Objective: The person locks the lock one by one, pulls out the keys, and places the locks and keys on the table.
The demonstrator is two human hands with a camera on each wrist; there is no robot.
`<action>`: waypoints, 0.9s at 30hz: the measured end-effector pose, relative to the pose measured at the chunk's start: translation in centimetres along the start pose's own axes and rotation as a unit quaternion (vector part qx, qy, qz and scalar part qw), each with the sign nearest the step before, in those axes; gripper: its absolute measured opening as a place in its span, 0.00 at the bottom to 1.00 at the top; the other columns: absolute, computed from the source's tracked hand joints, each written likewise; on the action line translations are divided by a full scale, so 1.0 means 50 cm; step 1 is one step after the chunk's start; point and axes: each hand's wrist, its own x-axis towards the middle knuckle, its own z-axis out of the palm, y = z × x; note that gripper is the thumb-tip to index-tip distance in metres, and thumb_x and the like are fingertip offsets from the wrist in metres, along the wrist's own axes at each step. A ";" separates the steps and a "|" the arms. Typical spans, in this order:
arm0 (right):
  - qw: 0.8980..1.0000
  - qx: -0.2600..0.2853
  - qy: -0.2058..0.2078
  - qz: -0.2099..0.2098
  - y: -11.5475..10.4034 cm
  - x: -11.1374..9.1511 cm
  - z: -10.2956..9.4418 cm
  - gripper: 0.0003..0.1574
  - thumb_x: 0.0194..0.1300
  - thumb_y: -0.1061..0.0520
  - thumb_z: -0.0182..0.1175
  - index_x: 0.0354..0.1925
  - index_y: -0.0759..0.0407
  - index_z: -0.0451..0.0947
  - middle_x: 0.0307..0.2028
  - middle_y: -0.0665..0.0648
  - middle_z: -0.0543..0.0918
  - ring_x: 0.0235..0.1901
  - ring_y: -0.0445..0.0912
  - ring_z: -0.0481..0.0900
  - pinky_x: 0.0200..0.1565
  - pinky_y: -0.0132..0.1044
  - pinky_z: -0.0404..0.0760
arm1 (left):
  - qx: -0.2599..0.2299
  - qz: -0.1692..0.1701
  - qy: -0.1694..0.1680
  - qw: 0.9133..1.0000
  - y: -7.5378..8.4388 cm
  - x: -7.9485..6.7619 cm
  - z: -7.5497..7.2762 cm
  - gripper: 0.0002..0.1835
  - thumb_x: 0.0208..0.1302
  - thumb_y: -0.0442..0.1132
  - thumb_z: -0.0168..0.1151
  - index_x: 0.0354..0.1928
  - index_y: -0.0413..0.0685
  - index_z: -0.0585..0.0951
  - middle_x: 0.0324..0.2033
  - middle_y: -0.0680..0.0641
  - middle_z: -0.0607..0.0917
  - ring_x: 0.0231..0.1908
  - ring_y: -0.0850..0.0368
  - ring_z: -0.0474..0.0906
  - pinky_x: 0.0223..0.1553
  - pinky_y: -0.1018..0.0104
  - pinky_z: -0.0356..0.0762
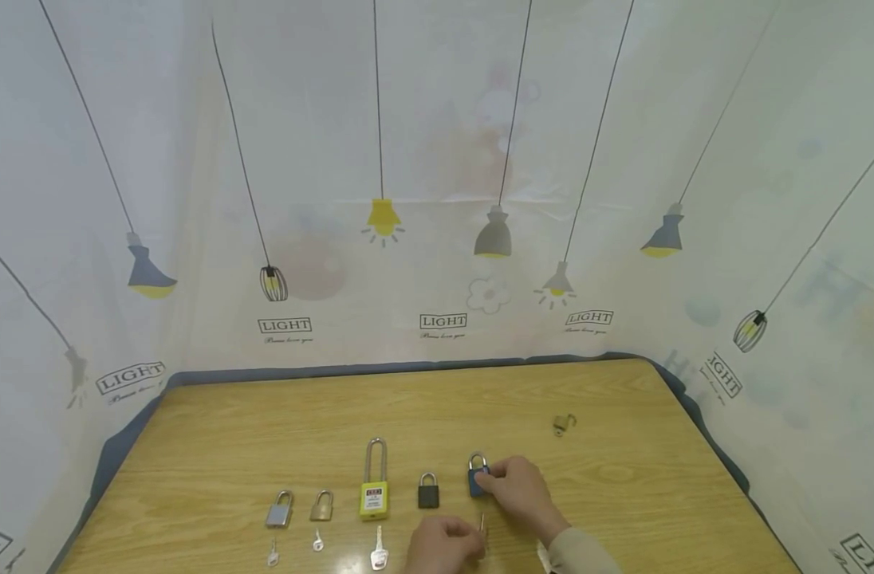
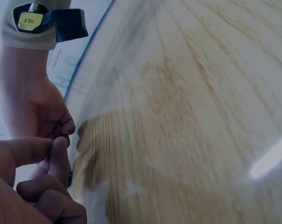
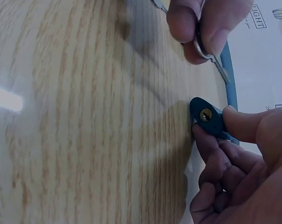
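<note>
In the head view my right hand grips a blue padlock by its body, thumb on one face. Its steel shackle points away from me. The right wrist view shows the padlock's brass keyhole facing the other hand. My left hand pinches a small metal key between thumb and fingertips. The key's blade sticks out towards the padlock, with a gap between them. A black padlock stands left of the blue one, its shackle closed.
Further left lie a yellow long-shackle padlock, a brass padlock and a silver padlock. Near them lie a large key and two small ones. At the back right is a brass padlock with its shackle open. Printed cloth surrounds the wooden table.
</note>
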 end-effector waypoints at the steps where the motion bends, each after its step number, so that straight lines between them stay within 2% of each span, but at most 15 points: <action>1: 1.000 -0.003 0.003 0.001 0.001 0.000 0.001 0.19 0.62 0.48 0.65 0.40 0.63 0.85 0.41 0.59 0.87 0.43 0.50 0.81 0.47 0.49 0.79 | 0.000 0.000 0.000 1.000 0.000 0.000 0.000 0.06 0.53 0.45 0.69 0.29 0.52 0.86 0.29 0.55 0.86 0.33 0.58 0.74 0.32 0.67 0.66; 8: 0.999 -0.020 0.025 -0.003 0.001 -0.003 0.003 0.19 0.59 0.46 0.67 0.38 0.61 0.86 0.39 0.57 0.88 0.37 0.45 0.81 0.38 0.40 0.79 | 0.006 0.005 -0.002 1.000 0.002 -0.001 -0.003 0.08 0.57 0.49 0.68 0.32 0.53 0.86 0.28 0.56 0.85 0.33 0.60 0.76 0.32 0.65 0.71; 14: 0.998 -0.043 0.039 0.011 -0.003 -0.008 0.002 0.17 0.57 0.44 0.68 0.31 0.57 0.85 0.29 0.51 0.85 0.27 0.43 0.76 0.29 0.35 0.71 | 0.014 0.016 0.012 1.000 0.000 -0.001 0.000 0.08 0.55 0.49 0.70 0.32 0.55 0.86 0.29 0.56 0.85 0.32 0.60 0.77 0.32 0.65 0.72; 21: 0.995 -0.074 0.057 0.024 0.001 -0.007 0.000 0.16 0.56 0.43 0.69 0.27 0.54 0.83 0.27 0.49 0.84 0.26 0.42 0.75 0.27 0.34 0.69 | 0.048 0.017 0.035 0.998 0.001 0.006 0.008 0.07 0.52 0.48 0.72 0.27 0.57 0.86 0.27 0.57 0.84 0.32 0.59 0.76 0.30 0.65 0.71; 27: 0.995 -0.079 0.059 0.034 0.000 -0.007 -0.003 0.16 0.57 0.43 0.69 0.27 0.54 0.83 0.28 0.49 0.84 0.26 0.42 0.76 0.28 0.34 0.70 | 0.074 0.027 0.055 0.995 0.007 0.012 0.016 0.04 0.51 0.47 0.72 0.26 0.58 0.86 0.28 0.58 0.85 0.32 0.61 0.76 0.32 0.65 0.72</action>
